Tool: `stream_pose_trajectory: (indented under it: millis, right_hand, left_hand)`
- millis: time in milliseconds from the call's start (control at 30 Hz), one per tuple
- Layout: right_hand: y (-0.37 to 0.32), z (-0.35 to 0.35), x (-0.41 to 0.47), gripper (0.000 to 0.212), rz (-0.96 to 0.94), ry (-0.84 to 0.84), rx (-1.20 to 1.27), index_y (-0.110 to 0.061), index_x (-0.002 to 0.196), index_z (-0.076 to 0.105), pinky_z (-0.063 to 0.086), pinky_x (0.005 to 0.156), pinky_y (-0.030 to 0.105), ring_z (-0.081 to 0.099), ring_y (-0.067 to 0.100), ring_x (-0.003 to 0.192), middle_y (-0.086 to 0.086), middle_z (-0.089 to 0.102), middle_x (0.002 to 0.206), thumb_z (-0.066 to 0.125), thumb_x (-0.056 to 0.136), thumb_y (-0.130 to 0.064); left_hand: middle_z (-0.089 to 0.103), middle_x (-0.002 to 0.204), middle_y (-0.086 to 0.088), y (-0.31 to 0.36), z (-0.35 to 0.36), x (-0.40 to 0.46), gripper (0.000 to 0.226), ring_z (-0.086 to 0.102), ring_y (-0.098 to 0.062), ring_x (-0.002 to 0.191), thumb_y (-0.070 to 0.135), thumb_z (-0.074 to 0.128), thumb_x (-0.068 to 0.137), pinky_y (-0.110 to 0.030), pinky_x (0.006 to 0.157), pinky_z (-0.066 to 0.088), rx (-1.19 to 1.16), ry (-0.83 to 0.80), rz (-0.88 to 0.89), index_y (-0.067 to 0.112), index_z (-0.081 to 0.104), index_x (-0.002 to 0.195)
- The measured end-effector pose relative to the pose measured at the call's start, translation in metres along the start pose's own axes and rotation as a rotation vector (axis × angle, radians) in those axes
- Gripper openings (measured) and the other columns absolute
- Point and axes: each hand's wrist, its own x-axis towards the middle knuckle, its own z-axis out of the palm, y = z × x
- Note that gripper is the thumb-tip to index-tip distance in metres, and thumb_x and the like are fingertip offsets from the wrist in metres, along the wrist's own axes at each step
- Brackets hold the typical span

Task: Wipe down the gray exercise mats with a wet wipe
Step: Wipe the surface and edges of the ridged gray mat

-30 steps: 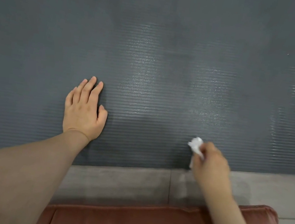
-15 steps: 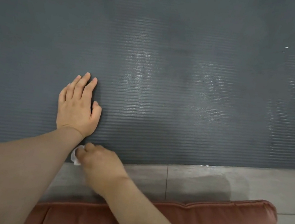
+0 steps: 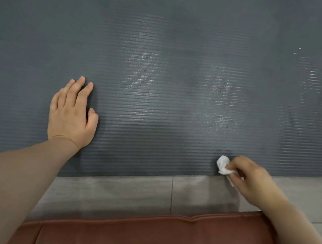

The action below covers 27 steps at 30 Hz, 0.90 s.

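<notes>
A dark gray ribbed exercise mat [image 3: 184, 67] fills most of the view, with shiny damp streaks across its middle and right. My left hand [image 3: 72, 115] lies flat on the mat near its front edge, fingers together, holding nothing. My right hand [image 3: 251, 180] is closed around a crumpled white wet wipe [image 3: 224, 165] and presses it on the mat's front edge at the right.
A strip of gray tiled floor [image 3: 125, 191] runs along the mat's front edge. A reddish-brown leather cushion [image 3: 159, 243] lies at the bottom of the view, under my right forearm.
My right hand swept the wipe along the front edge from the right to beside my left wrist, then back to the right. My left hand stayed flat on the mat.
</notes>
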Motion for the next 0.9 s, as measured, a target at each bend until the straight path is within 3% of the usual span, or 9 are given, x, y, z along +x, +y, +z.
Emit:
stream_pose_trajectory:
  millis: [133,333,500,567,667,733,833,900]
  right_hand:
    - [0.019,-0.006,0.000,0.025,0.058,-0.042,-0.023,-0.021,0.076,0.056,0.038,0.060,0.017,0.050,0.001,0.069,-0.016,0.051,0.083,0.072,0.078,-0.001]
    - [-0.026,-0.015,0.017,0.021,-0.003,-0.042,-0.086,-0.029,0.074,0.047,0.037,0.058,0.030,0.047,0.011,0.064,-0.014,0.046,0.069,0.063,0.083,-0.020]
    - [-0.120,0.018,0.054,0.009,-0.363,-0.018,-0.062,-0.026,0.094,0.055,0.046,0.067,0.029,0.055,0.017,0.083,-0.008,0.054,0.087,0.054,0.088,-0.032]
    - [-0.155,0.046,0.072,0.013,-0.607,-0.099,-0.111,-0.024,0.095,0.058,0.046,0.068,0.031,0.054,0.020,0.082,-0.003,0.056,0.088,0.050,0.088,-0.032]
    - [-0.188,0.076,0.096,0.013,-1.013,-0.285,-0.290,-0.022,0.095,0.060,0.042,0.069,0.031,0.051,0.019,0.078,-0.001,0.057,0.085,0.061,0.083,-0.019]
    - [-0.197,0.075,0.115,0.021,-1.152,-0.431,-0.328,-0.017,0.099,0.063,0.043,0.069,0.032,0.052,0.022,0.076,0.003,0.060,0.085,0.056,0.081,-0.009]
    - [-0.215,0.045,0.164,0.022,-1.179,-0.549,-0.335,-0.019,0.099,0.066,0.041,0.075,0.024,0.059,0.021,0.084,0.001,0.065,0.090,0.049,0.088,-0.011]
    - [-0.220,0.012,0.229,0.018,-1.033,-0.420,-0.334,-0.025,0.101,0.066,0.038,0.076,0.021,0.061,0.019,0.090,-0.003,0.067,0.097,0.053,0.091,-0.019]
  left_hand:
    - [0.029,0.160,-0.005,0.001,0.001,0.000,0.063,0.019,-0.024,0.149,0.029,0.035,0.088,-0.041,0.121,0.010,-0.008,0.008,0.000,0.015,0.036,0.149]
    - [0.030,0.159,-0.005,0.001,-0.001,0.000,0.062,0.020,-0.024,0.149,0.030,0.035,0.088,-0.043,0.120,0.012,-0.007,0.003,-0.006,0.015,0.037,0.149]
    - [0.033,0.158,-0.005,0.000,-0.001,0.000,0.061,0.025,-0.025,0.147,0.031,0.033,0.089,-0.045,0.117,0.018,0.012,0.003,0.015,0.016,0.040,0.148]
    - [0.034,0.158,-0.004,-0.001,-0.001,0.002,0.058,0.026,-0.024,0.146,0.030,0.032,0.092,-0.044,0.117,0.019,0.020,0.007,0.018,0.016,0.041,0.148]
    - [0.035,0.158,-0.003,-0.003,-0.001,0.002,0.056,0.027,-0.024,0.145,0.027,0.032,0.094,-0.042,0.116,0.019,0.033,0.007,0.030,0.017,0.041,0.148]
    - [0.034,0.158,-0.003,-0.004,0.000,0.003,0.056,0.027,-0.023,0.146,0.027,0.031,0.094,-0.043,0.117,0.019,0.043,-0.003,0.038,0.017,0.040,0.149]
    - [0.034,0.158,-0.002,-0.005,0.001,0.005,0.057,0.026,-0.022,0.147,0.027,0.032,0.093,-0.041,0.118,0.017,0.041,-0.018,0.021,0.018,0.039,0.149]
    - [0.033,0.159,-0.002,-0.005,0.000,0.005,0.057,0.025,-0.022,0.147,0.027,0.032,0.093,-0.040,0.119,0.014,0.042,-0.036,0.021,0.018,0.038,0.149]
